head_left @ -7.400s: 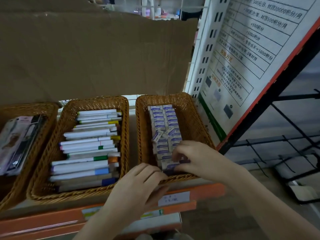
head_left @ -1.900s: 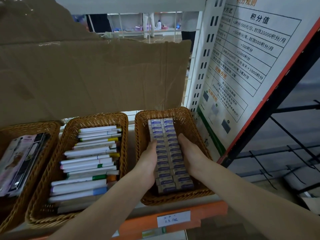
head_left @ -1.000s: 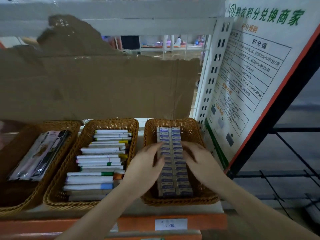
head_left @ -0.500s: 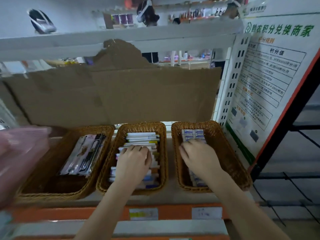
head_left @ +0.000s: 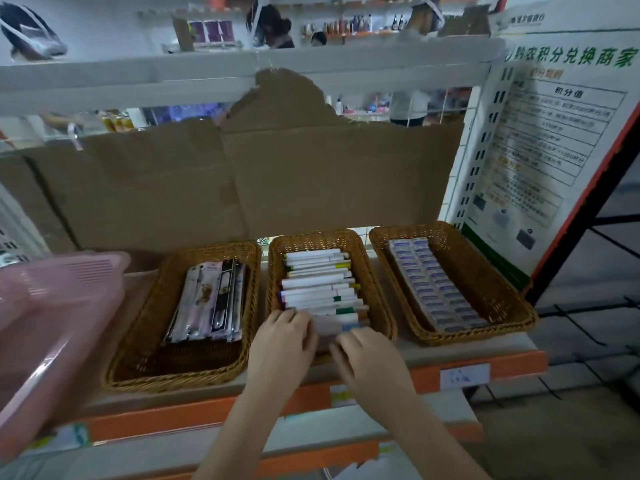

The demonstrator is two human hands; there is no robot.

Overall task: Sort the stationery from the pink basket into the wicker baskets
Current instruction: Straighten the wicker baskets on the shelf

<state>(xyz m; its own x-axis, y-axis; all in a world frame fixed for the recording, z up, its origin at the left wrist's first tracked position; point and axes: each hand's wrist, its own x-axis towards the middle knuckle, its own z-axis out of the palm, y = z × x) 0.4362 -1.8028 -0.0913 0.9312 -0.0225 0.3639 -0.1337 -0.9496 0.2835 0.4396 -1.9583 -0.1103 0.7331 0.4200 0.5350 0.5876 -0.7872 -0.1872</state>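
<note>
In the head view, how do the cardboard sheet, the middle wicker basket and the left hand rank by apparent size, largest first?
1. Cardboard sheet, clearly the largest though farthest away.
2. Middle wicker basket.
3. Left hand, smallest, though being nearest the camera enlarges it.
</note>
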